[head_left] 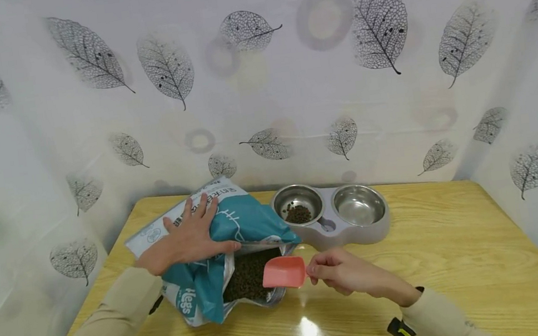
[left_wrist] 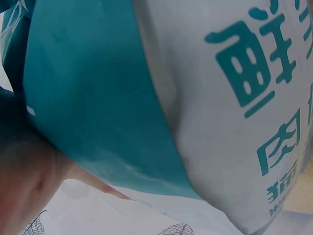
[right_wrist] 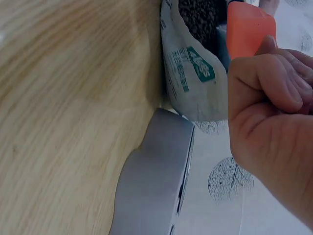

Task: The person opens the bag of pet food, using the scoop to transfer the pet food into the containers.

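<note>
A teal and white bag [head_left: 250, 218] of dry pet food lies on its side, its mouth facing the front and brown kibble [head_left: 247, 277] showing inside. Fingers spread, my left hand [head_left: 189, 239] rests on top of the bag; the left wrist view shows mostly the bag's printed side [left_wrist: 107, 98]. My right hand [head_left: 349, 273] grips the handle of a pink scoop [head_left: 284, 272] just at the right of the bag's mouth. No kibble shows in the scoop. In the right wrist view, curled fingers hide the handle of the scoop [right_wrist: 250, 29].
Behind the scoop stands a grey double feeder [head_left: 329, 233]. Its left steel bowl [head_left: 308, 194] has a small heap of kibble; the right steel bowl [head_left: 359, 206] shows bare metal. A leaf-patterned sheet [head_left: 259, 90] encloses the wooden table [head_left: 450, 246] at the back and sides.
</note>
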Available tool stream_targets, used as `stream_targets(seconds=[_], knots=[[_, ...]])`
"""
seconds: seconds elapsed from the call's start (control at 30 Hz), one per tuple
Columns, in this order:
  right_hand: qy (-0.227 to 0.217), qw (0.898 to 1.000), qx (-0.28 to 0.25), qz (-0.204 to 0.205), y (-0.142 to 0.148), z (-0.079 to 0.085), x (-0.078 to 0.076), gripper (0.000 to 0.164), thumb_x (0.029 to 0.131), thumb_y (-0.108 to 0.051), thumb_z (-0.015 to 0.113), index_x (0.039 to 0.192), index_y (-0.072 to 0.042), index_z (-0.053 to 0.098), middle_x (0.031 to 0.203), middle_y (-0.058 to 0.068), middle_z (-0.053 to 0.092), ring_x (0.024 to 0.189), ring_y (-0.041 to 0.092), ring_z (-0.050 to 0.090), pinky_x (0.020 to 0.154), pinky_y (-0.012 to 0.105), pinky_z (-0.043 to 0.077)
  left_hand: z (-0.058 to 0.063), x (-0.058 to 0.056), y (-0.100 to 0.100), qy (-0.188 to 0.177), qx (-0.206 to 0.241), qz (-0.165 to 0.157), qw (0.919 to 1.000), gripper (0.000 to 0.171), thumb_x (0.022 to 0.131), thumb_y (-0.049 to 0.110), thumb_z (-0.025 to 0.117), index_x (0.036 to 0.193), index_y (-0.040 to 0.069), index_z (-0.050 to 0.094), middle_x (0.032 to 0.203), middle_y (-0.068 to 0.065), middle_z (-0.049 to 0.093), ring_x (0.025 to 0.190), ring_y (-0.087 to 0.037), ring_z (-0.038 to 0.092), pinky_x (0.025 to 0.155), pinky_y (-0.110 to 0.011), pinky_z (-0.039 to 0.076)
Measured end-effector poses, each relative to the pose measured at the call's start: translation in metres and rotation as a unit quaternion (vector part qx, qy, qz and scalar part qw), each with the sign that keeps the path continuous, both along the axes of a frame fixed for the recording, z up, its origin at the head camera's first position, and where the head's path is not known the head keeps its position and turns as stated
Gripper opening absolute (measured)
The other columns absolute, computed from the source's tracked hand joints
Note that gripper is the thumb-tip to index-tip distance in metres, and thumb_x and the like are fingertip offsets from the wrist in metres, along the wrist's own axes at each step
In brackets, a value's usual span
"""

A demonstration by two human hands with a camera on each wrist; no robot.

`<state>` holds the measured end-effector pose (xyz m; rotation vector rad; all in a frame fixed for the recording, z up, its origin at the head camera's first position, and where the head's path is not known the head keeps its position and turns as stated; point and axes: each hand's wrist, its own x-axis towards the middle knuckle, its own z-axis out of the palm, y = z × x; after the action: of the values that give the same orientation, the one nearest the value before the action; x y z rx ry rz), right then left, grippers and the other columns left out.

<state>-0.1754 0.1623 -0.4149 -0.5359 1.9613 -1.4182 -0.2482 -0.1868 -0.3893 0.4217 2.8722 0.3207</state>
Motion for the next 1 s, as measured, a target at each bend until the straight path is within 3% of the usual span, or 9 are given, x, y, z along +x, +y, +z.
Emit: stream_targets(seconds=[0.33,0.67,1.0], knots=[[0.053,0.997,0.054,-0.018,-0.015,-0.013,0.007,0.04,0.108,-0.026,0.051,0.095,0.008,0.068,0.054,-0.007,0.037,0.043,0.006,0.03,0.041,0.021,0.029,-0.003,-0.001,0.0,-0.005,-0.006,0.002,1.0,0.125,0.08,0.086,0.057,0.167,0.012,0.004,0.173,-0.02,-0.001,0.156,-0.054,-0.006,0.099,-0.095,0.005],[0.107,0.991,0.079,-0.027,-0.029,-0.02,0.015,0.037,0.107,-0.023,0.051,0.091,0.0,0.075,0.06,-0.005,0.051,0.048,0.003,0.035,0.045,0.02,0.03,0.001,-0.001,-0.002,-0.007,-0.004,0.002,1.0,0.125,0.081,0.085,0.057,0.167,0.013,0.003,0.173,-0.02,-0.002,0.156,-0.054,-0.008,0.099,-0.095,0.004],[0.069,0.996,0.035,-0.048,-0.049,-0.03,0.021,0.038,0.109,-0.02,0.048,0.094,0.006,0.071,0.062,-0.004,0.046,0.05,0.005,0.031,0.047,0.021,0.027,0.0,-0.001,0.0,-0.007,-0.002,-0.001,1.0,0.124,0.082,0.084,0.058,0.167,0.012,0.004,0.173,-0.019,-0.002,0.156,-0.054,-0.008,0.099,-0.095,0.003]])
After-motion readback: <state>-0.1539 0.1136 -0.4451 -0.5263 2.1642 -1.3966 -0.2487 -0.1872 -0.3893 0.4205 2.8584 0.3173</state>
